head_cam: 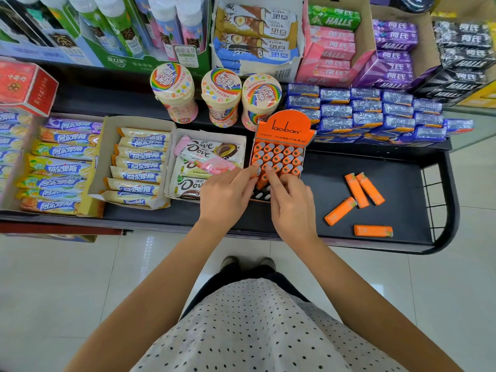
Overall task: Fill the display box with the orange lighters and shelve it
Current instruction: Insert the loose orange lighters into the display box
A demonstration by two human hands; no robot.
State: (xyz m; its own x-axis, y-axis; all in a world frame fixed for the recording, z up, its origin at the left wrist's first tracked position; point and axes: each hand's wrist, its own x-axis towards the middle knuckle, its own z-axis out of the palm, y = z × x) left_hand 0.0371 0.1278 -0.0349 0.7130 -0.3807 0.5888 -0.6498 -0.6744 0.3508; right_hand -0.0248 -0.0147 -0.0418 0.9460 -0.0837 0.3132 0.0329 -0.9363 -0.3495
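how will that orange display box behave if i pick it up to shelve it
The display box looks like thin cardboard, so it may flex if squeezed. Packed with upright lighters, it is probably bottom-heavy for its size. The lighters stand loose in it, so tilting it could spill them; support it from below.

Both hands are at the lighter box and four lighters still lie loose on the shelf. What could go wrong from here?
1. The display box stands next to the Dove chocolate tray; pushing the half-seated lighter with the left hand and right hand could shove or tip it.
2. The four loose lighters lie near the shelf's front edge; a careless reach might knock one to the floor.
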